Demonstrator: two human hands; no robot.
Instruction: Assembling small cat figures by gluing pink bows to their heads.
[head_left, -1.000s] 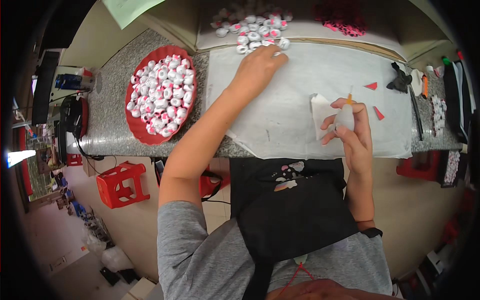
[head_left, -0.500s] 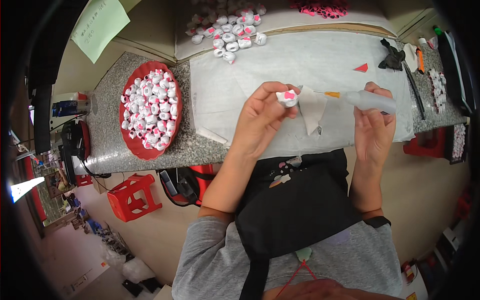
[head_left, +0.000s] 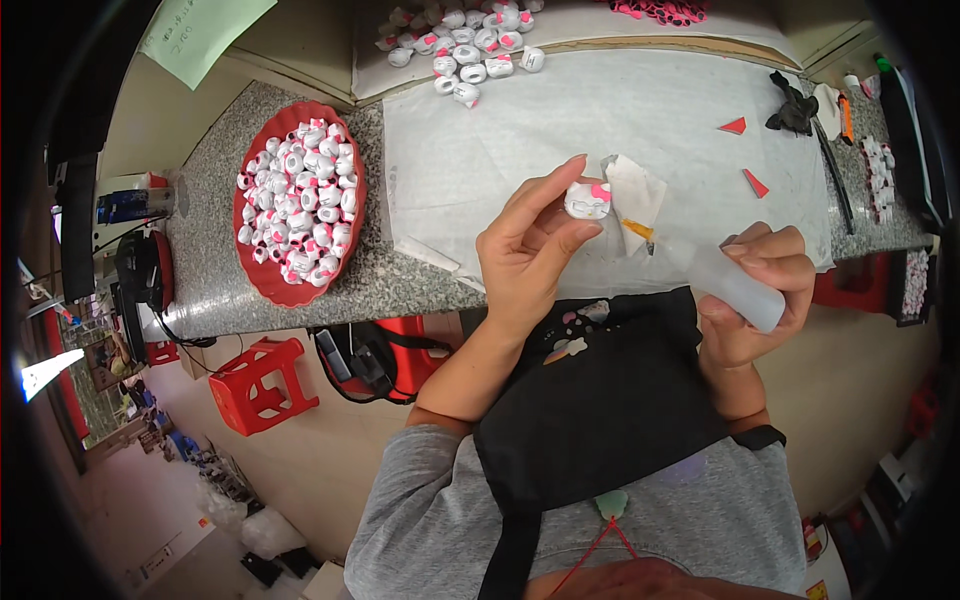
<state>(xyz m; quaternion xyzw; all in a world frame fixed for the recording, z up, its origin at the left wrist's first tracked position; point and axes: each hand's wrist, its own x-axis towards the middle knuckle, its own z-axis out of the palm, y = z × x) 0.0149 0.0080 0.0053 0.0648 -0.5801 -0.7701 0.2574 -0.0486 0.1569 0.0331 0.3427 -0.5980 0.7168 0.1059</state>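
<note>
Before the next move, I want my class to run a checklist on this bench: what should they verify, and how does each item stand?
1. Bead secure in the left hand: ok, held between thumb and fingers.
2. Bottle secure in the right hand: ok, fingers wrapped around it.
3. Fine end of the orange tip clear of the bead: cannot tell, it does not show clearly.
4. Sheet free of red scraps: not ok, two scraps lie on it.
5. Dish clear of both hands: ok, it stands off to the left.
</note>
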